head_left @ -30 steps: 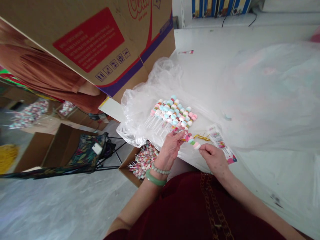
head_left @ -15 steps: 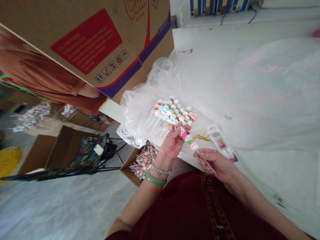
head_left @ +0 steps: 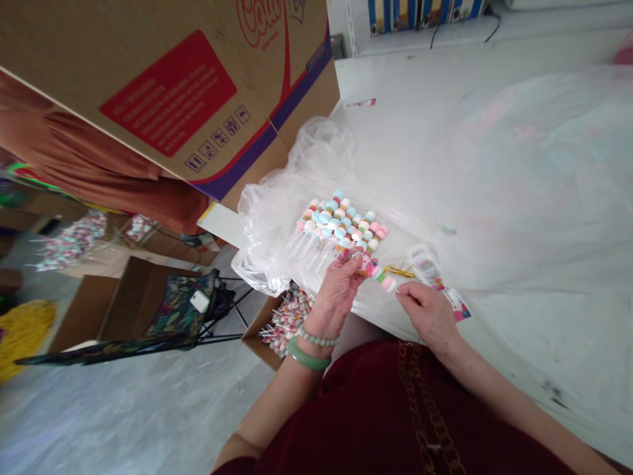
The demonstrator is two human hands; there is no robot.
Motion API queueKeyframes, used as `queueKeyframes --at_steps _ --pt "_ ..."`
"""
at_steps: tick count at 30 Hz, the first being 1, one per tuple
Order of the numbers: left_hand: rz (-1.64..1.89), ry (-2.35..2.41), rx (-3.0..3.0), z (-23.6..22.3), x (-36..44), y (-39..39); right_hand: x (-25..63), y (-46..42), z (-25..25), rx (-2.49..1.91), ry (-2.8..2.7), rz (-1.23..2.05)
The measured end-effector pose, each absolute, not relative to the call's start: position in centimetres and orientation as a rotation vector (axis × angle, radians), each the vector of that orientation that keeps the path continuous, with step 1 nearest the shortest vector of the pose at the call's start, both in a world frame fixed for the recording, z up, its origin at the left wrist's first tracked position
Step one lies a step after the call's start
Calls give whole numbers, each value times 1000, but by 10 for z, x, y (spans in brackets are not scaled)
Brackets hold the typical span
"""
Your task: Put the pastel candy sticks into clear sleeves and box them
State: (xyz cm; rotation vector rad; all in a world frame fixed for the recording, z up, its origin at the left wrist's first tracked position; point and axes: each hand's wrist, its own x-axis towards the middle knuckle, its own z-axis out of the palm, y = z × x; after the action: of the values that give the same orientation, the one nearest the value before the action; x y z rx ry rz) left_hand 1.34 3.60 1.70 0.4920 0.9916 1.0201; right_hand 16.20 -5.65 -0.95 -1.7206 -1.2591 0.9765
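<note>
Pastel marshmallow skewer [head_left: 387, 283] is up between both hands at the near edge of the white table [head_left: 390, 82], and that's where I'm looking. On my feed the person's left hand [head_left: 341, 285] has thumb and fingers grasping its upper part, right where a pink printed wrapper [head_left: 368, 264] sits around it. Right hand [head_left: 426, 313]: thumb and forefinger pinched on the skewer at its pink-and-white end; most of the stick is hidden by the hand, and I can't tell how the other fingers are set. Skewer runs at a slant, left hand to right. Just beyond the left hand I've got a pile of marshmallow skewers [head_left: 341, 221], sticks pointing left toward crumpled clear plastic [head_left: 267, 227]. Gold twist ties [head_left: 398, 271] lie near the held skewer; printed wrappers [head_left: 428, 266] are beside them, close to the right hand. Below the table edge I see an open carton [head_left: 257, 333] full of skewers. Tall printed carton [head_left: 284, 135] stands at the far left of the pile, co-worker in a rust-coloured shirt [head_left: 106, 158] behind it. White phone [head_left: 200, 301] rests on a floral folding chair [head_left: 171, 307].
</note>
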Motion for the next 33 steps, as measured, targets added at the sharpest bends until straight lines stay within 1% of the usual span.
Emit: queueKeyframes --at_steps 2,4,6,9,13,16,22,28,33 --pt "1004 997 499 16 14 36 163 -60 -11 -1779 -1467 758" --pt "1000 997 524 17 16 36 163 -62 -10 -1780 -1544 691" --pt "988 998 558 19 19 33 162 -61 -9 -1763 -1523 745" --pt "935 1007 580 23 25 27 161 -55 -7 -1686 -1402 931" --pt "895 994 573 22 30 19 160 -47 -8 -1551 -1119 1209" --pt "880 982 574 17 32 15 159 -45 -9 -1472 -939 1321" --pt "831 941 550 14 33 17 158 -44 -5 -1477 -899 1318" --pt "925 989 516 18 21 31 167 -49 -6 -1530 -901 1316" --pt "926 1042 536 16 18 31 166 -50 -10 -1571 -997 1146"
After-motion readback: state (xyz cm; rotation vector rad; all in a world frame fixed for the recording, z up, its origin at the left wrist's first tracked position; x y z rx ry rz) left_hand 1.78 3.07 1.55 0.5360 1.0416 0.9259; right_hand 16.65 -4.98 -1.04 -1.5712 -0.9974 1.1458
